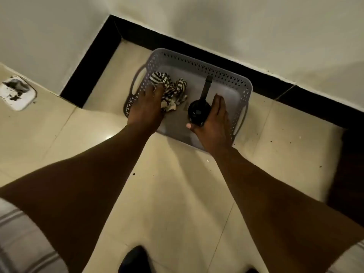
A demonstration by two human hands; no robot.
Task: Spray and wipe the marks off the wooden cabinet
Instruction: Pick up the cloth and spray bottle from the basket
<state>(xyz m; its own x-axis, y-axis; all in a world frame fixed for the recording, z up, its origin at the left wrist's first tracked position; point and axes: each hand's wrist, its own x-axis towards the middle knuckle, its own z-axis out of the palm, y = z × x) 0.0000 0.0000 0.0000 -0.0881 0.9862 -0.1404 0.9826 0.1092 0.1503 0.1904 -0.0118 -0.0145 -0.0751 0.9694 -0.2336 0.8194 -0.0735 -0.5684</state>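
Observation:
A grey perforated plastic basket (199, 67) sits on the tiled floor against the wall. Inside it on the left lies a crumpled black-and-white striped cloth (173, 91). My left hand (146, 107) reaches into the basket and its fingers close on the cloth's near edge. On the right of the basket stands a black spray bottle (198, 111), seen from above with its nozzle pointing away. My right hand (213, 125) wraps around the bottle's body. The wooden cabinet shows only as a dark edge (352, 174) at the right.
White walls with a black skirting (92, 67) form a corner behind the basket. A white broken wall plate (16, 93) sits at the left. Cream floor tiles (167, 194) carry small dark specks. A dark shoe tip (134, 259) shows at the bottom.

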